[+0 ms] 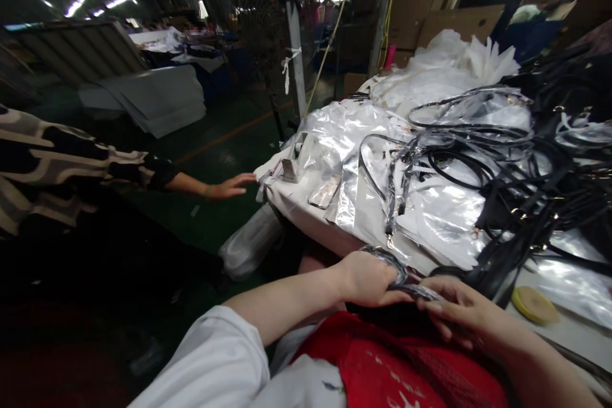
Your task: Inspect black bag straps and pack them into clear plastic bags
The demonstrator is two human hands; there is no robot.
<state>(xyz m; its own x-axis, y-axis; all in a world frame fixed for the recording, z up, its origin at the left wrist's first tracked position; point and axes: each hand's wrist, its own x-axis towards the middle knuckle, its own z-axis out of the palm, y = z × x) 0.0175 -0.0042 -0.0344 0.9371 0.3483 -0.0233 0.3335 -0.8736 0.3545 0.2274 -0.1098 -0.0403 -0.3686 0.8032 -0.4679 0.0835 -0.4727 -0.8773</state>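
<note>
Low in front of me, my left hand (pixel 366 277) is closed around a coiled black strap (pixel 392 260), which has clear plastic over it. A wrapped length of the same strap runs across to my right hand (pixel 461 309), whose fingers pinch it. On the table just beyond, other black straps (pixel 454 134) lie in loops, several with gold-coloured clips. One strap's metal clip (pixel 390 241) hangs close to the table edge, just above my left hand. Flat clear plastic bags (pixel 440 210) lie under the straps.
A phone (pixel 325 191) and a small box (pixel 289 169) sit near the table corner. A yellow tape roll (pixel 534 305) is at right. Another person's hand (pixel 232 187) reaches toward the table corner. A metal post (pixel 292 32) stands behind, and a plastic-wrapped bundle (pixel 251 242) is below.
</note>
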